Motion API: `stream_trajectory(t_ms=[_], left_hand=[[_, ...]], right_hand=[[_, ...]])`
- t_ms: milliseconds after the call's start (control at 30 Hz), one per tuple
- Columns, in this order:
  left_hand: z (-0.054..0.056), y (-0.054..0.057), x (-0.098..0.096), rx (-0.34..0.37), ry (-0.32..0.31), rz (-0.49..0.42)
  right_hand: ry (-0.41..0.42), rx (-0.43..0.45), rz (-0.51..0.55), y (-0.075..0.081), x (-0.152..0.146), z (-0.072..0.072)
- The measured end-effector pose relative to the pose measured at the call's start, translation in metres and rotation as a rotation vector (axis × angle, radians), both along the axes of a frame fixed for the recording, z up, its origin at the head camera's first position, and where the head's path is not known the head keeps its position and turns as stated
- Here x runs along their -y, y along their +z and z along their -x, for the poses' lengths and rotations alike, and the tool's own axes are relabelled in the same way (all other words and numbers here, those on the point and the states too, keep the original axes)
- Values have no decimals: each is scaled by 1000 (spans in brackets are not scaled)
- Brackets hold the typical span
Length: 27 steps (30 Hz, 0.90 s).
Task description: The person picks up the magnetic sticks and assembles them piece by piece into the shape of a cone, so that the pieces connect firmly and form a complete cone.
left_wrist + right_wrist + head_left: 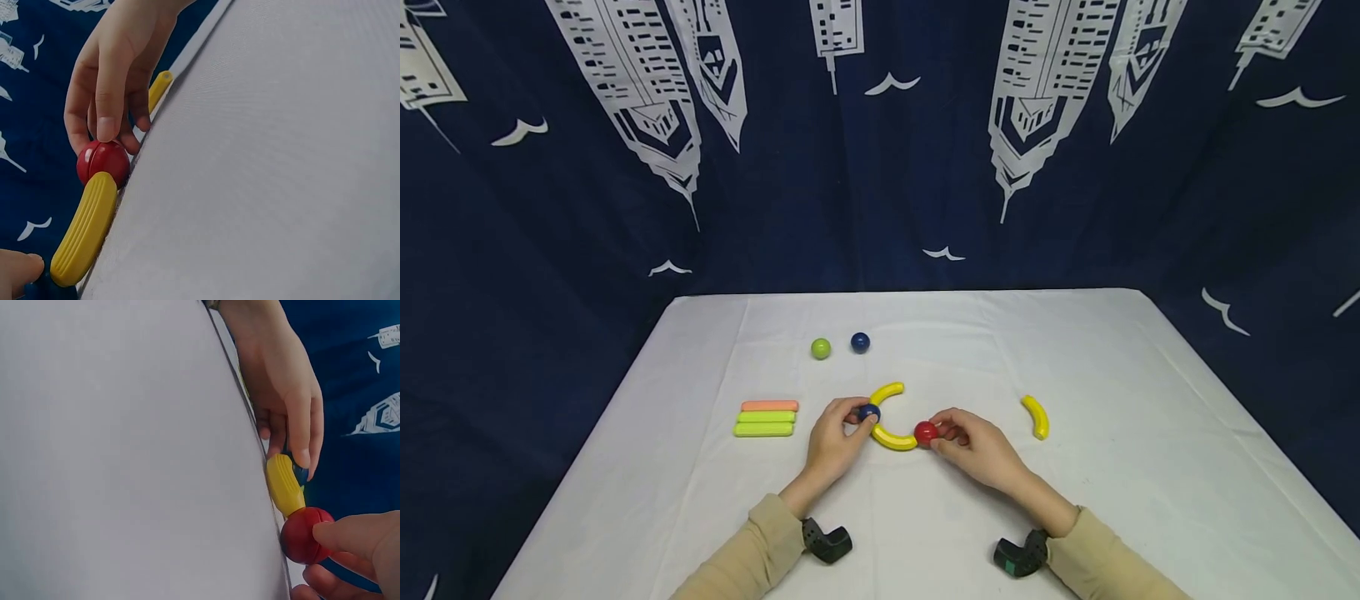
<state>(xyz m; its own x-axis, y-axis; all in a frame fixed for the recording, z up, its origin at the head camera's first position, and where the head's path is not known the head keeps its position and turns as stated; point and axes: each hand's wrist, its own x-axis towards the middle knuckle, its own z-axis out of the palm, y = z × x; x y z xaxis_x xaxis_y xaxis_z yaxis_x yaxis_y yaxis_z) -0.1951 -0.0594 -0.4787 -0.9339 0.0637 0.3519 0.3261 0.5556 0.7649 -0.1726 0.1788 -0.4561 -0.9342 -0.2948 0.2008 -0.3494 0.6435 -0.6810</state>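
My left hand [835, 443] pinches a dark blue ball [869, 414] between thumb and fingers. Two curved yellow rods meet this ball: one [889, 391] arcs up and away, the other [893, 439] bends toward the right. At the right end of the lower rod sits a shiny red ball [926, 433], pinched by my right hand [977, 450]. In the left wrist view, the ribbed yellow rod [85, 230] touches the red ball [103, 164]. Seen from the right wrist, fingers partly cover the blue ball [300, 470].
Left of my hands lie an orange stick [770, 406] and two yellow-green sticks [764, 429] side by side. Farther back are a green ball [821, 348] and another blue ball [861, 342]. A separate curved yellow rod [1036, 417] lies to the right on the white tablecloth [1112, 500].
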Motion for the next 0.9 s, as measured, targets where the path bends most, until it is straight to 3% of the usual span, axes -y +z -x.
stream_trajectory(t_ms=[267, 400, 500, 667, 900], left_hand=[[1, -1, 1, -9, 2, -26], [1, -2, 1, -7, 7, -30], [1, -2, 1, -4, 10, -41], [2, -2, 0, 2, 8, -57], [2, -3, 0, 15, 12, -55]], right_hand=[[49, -17, 18, -2, 0, -2], [124, 33, 24, 8, -16, 6], [155, 50, 86, 20, -38, 17], [88, 62, 237, 30, -83, 35], [14, 124, 218, 16, -132, 44]])
